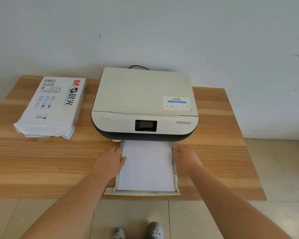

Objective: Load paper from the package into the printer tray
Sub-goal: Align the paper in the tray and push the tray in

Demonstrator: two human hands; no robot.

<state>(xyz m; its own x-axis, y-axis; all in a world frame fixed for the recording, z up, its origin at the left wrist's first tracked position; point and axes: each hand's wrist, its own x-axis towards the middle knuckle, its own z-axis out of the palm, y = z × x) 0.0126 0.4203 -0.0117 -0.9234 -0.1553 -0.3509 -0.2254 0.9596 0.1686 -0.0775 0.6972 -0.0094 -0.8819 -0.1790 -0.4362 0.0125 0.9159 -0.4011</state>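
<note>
A white printer (145, 100) stands at the back middle of the wooden table, its paper tray (141, 193) pulled out toward me. A stack of white paper (147, 166) lies flat in the tray. My left hand (110, 161) rests against the tray's left side with the thumb on the paper's edge. My right hand (186, 157) presses the tray's right side, fingers at the paper's edge. Neither hand grips anything. The opened paper package (53, 106) lies on the table to the left, apart from both hands.
The wooden table (41, 161) stands against a white wall. A black cable (138, 66) runs out behind the printer. The table's front edge lies just past the tray's front lip. My feet (140, 232) stand on a tiled floor below.
</note>
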